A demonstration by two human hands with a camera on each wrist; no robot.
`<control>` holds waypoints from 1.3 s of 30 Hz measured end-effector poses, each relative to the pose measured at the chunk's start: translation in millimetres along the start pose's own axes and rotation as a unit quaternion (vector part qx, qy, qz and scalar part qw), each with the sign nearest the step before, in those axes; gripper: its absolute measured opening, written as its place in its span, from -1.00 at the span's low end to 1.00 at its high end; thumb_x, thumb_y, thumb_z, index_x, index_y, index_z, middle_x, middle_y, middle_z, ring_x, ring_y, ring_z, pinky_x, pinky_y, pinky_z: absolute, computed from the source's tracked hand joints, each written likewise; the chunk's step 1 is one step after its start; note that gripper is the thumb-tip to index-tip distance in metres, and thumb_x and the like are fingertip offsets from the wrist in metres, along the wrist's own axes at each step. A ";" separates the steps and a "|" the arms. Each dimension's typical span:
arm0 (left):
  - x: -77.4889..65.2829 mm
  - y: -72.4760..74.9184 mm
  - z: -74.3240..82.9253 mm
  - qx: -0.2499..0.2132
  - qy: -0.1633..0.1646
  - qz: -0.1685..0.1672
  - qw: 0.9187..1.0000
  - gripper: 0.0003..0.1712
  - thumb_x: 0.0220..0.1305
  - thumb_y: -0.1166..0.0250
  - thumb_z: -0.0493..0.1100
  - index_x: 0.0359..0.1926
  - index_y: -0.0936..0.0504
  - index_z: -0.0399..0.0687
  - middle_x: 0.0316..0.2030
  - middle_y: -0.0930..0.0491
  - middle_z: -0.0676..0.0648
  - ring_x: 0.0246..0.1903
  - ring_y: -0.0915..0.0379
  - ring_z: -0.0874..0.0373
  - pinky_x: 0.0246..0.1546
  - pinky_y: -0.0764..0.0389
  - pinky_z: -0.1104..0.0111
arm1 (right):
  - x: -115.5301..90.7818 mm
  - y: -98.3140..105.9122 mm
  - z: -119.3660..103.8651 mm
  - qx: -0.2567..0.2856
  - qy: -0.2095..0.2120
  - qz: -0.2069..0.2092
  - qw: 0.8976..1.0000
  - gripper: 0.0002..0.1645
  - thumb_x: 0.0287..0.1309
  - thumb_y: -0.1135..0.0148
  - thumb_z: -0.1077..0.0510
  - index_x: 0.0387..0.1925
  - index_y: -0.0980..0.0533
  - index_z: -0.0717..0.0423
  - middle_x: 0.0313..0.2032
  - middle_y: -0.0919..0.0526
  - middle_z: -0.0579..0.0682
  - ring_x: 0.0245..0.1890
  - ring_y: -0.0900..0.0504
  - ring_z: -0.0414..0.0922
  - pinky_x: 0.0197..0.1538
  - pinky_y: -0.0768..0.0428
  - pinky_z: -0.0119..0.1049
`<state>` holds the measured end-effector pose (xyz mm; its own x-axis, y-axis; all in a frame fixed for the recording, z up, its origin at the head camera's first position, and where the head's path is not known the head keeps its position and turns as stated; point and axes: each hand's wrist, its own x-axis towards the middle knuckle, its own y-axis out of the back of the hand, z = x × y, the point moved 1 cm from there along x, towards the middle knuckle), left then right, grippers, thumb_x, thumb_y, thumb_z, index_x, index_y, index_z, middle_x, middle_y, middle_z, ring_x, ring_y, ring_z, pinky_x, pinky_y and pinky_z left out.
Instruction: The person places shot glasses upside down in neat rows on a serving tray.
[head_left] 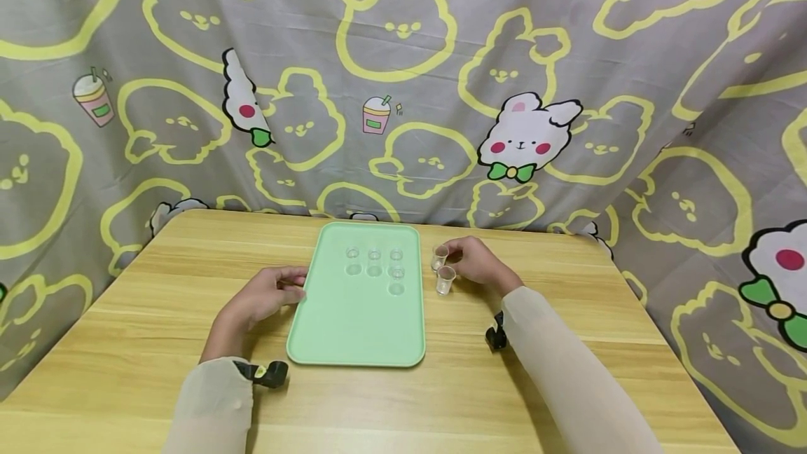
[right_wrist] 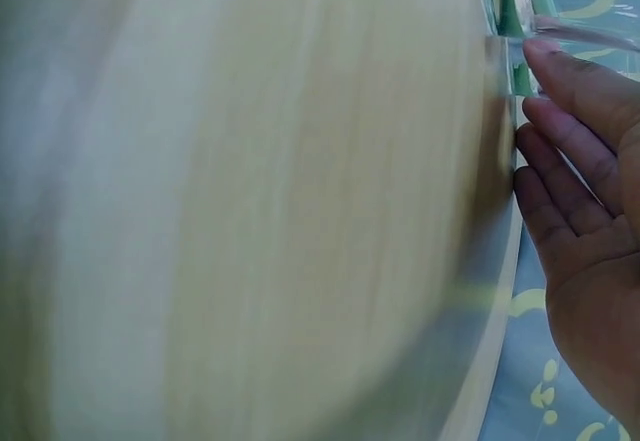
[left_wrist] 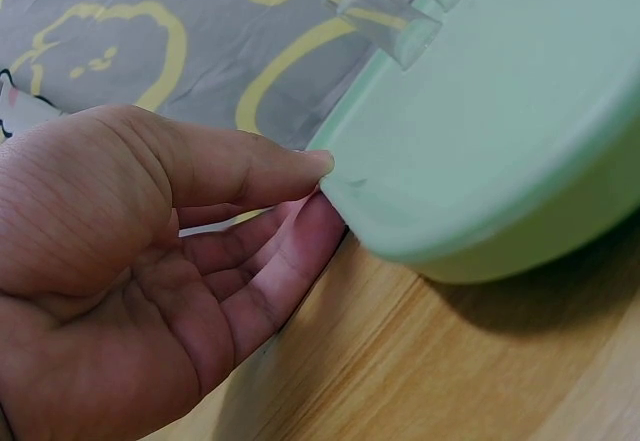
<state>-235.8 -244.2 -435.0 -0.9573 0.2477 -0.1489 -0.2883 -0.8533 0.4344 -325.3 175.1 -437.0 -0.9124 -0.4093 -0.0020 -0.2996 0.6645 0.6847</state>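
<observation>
In the left wrist view, my left hand (left_wrist: 150,251) pinches the rim of a light green tray (left_wrist: 480,181), thumb on top and fingers below. On the tray (head_left: 353,328) several small clear plastic cups (head_left: 375,261) stand upside down, in a row with one more in front at the right. Beyond the tray's right side, my right hand (head_left: 479,261) holds a clear cup (head_left: 439,258) between thumb and index finger, rim up. Another upright clear cup (head_left: 445,280) stands just in front of it on the table.
The wooden table (head_left: 555,370) runs up to a grey curtain (head_left: 416,33) with yellow outlines and white rabbit figures. Black wrist cameras are strapped at both sleeves, the left one (head_left: 271,374) close to the tray's front left corner.
</observation>
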 end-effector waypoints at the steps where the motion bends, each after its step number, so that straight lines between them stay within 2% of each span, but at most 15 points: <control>1: -0.2 0.2 0.1 0.000 0.000 0.000 1.000 -0.40 0.40 -0.27 -0.35 0.40 -0.39 -0.41 0.16 -0.53 -0.31 0.02 -0.52 -0.05 -0.07 -0.60 0.32 | 0.3 -0.1 -0.1 0.000 0.003 0.000 1.000 -0.59 0.09 -0.54 0.27 0.02 -0.70 0.19 -0.02 -0.74 0.05 -0.02 -0.68 -0.06 0.14 -0.62 -0.13; 9: -0.1 1.1 -1.0 0.000 -0.004 0.002 1.000 -0.41 0.39 -0.28 -0.36 0.39 -0.40 -0.42 0.15 -0.53 -0.31 0.00 -0.53 -0.04 -0.08 -0.61 0.33 | 0.4 1.8 0.3 -0.013 0.030 0.012 0.999 -0.70 0.17 -0.47 0.30 -0.04 -0.68 0.19 -0.06 -0.74 0.05 -0.01 -0.68 -0.03 0.16 -0.61 -0.10; 17: 0.0 -0.2 0.7 0.004 -0.004 0.002 1.000 -0.41 0.39 -0.27 -0.36 0.39 -0.40 -0.42 0.14 -0.54 -0.30 0.01 -0.52 -0.04 -0.06 -0.60 0.30 | -7.6 12.7 0.9 0.029 0.014 0.020 0.999 -0.66 0.25 -0.44 0.20 0.03 -0.64 0.20 0.03 -0.70 0.09 0.02 -0.68 0.02 0.16 -0.62 -0.08; 21: -0.8 -0.3 1.2 0.006 -0.003 0.003 1.000 -0.41 0.39 -0.27 -0.36 0.39 -0.40 -0.43 0.14 -0.54 -0.30 0.01 -0.52 -0.04 -0.06 -0.60 0.30 | -10.2 17.6 -0.7 0.028 0.008 0.028 0.999 -0.62 0.25 -0.45 0.15 0.06 -0.63 0.18 -0.01 -0.70 0.06 0.00 -0.67 0.00 0.14 -0.63 -0.10; 24: -1.7 0.0 1.2 0.008 -0.003 0.003 1.000 -0.40 0.39 -0.27 -0.36 0.40 -0.39 -0.43 0.14 -0.53 -0.30 0.01 -0.52 -0.04 -0.05 -0.59 0.29 | -12.3 22.1 -5.5 0.024 0.014 0.049 0.998 -0.63 0.24 -0.45 0.18 0.05 -0.63 0.17 -0.07 -0.72 0.05 -0.05 -0.68 -0.01 0.08 -0.65 -0.10; 28: -2.7 0.0 0.2 0.010 -0.002 0.004 1.000 -0.40 0.39 -0.27 -0.35 0.40 -0.40 -0.42 0.14 -0.53 -0.29 0.02 -0.51 -0.05 -0.04 -0.59 0.28 | -13.2 28.1 -14.0 0.013 0.047 0.081 0.995 -0.67 0.22 -0.45 0.22 0.01 -0.66 0.22 -0.14 -0.74 0.07 -0.14 -0.71 -0.01 0.01 -0.68 -0.12; 32: -3.1 0.1 -0.4 0.010 -0.004 0.004 1.000 -0.40 0.39 -0.28 -0.34 0.40 -0.40 -0.41 0.14 -0.53 -0.29 0.03 -0.51 -0.06 -0.04 -0.58 0.27 | -12.4 32.7 -23.6 0.003 0.073 0.097 0.993 -0.68 0.21 -0.46 0.23 -0.01 -0.67 0.24 -0.20 -0.75 0.08 -0.20 -0.71 -0.03 -0.05 -0.69 -0.16; 39: -2.4 -0.3 0.7 0.014 -0.003 0.004 1.000 -0.40 0.39 -0.28 -0.33 0.40 -0.40 -0.40 0.14 -0.53 -0.29 0.03 -0.51 -0.06 -0.03 -0.58 0.26 | -12.0 38.0 -36.7 -0.005 0.067 0.098 0.993 -0.66 0.22 -0.45 0.17 0.00 -0.67 0.22 -0.23 -0.74 0.05 -0.21 -0.70 -0.05 -0.05 -0.68 -0.13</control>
<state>-233.4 -244.2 -434.1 -0.9598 0.2435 -0.1397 -0.2806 -0.8421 0.4605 -315.5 182.4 -384.2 -0.9072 -0.3533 0.2286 -0.1167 0.7331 0.6700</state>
